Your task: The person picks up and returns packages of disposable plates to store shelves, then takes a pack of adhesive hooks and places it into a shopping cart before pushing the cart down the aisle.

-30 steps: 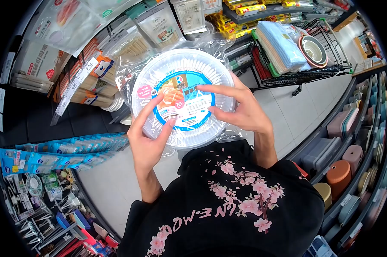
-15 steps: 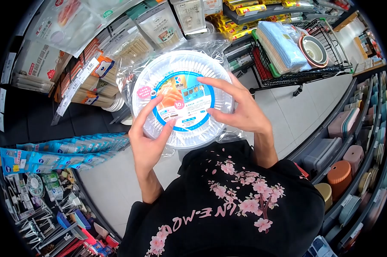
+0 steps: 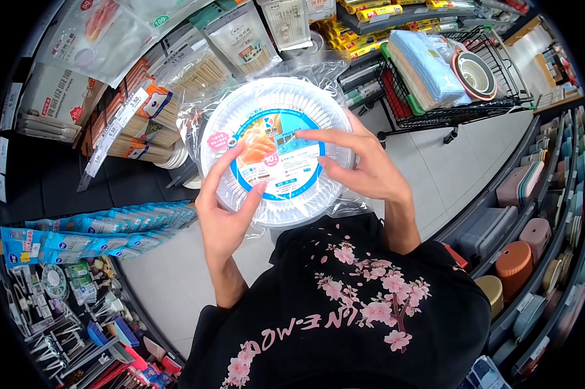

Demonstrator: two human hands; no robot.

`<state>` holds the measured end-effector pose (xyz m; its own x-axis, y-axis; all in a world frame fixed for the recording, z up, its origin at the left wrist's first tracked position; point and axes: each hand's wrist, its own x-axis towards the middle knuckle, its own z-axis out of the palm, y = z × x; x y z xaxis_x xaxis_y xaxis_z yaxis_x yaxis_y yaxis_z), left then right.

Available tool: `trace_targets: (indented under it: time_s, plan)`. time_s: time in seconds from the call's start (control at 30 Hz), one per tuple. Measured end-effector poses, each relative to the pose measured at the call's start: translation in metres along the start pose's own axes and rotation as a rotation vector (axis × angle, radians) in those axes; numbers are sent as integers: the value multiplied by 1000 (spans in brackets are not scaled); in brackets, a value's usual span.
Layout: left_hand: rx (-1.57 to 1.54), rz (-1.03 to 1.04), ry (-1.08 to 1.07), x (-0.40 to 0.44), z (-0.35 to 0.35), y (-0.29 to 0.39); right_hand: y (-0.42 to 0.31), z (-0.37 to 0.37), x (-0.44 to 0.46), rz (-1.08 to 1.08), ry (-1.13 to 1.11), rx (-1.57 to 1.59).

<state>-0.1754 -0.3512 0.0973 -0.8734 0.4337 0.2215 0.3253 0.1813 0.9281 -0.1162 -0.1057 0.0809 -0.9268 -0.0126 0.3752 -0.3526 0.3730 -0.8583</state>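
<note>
Fingers point(image 3: 220, 171) of L hand point(image 3: 224, 214) & R hand point(image 3: 373, 163) grip round plastic dish pkg point(image 3: 276, 155)

The plate pack point(image 3: 276, 155) reads "10", a shelf tag point(image 3: 135, 102) "3.50".

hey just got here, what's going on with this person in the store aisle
A person is holding a clear-wrapped pack of round plastic dishes in both hands, the label facing up. The left hand and the right hand grip it from opposite sides, with fingers over the label. Ahead to the right stands a shopping cart holding what look like folded cloths and a round bowl.
</note>
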Motion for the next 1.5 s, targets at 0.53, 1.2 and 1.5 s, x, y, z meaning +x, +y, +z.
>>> trace_targets:
  time_s: [0.53, 1.2, 1.5]
  plan:
    - [-64, -38, 1, -1, -3, -1, 3, 4, 1, 4, 11, 31]
    - [-7, -7, -4, -1, -4, -1, 3, 4, 1, 13, 10, 46]
    - [10, 4, 11, -1, -5, 0, 1, 4, 2, 9, 12, 39]
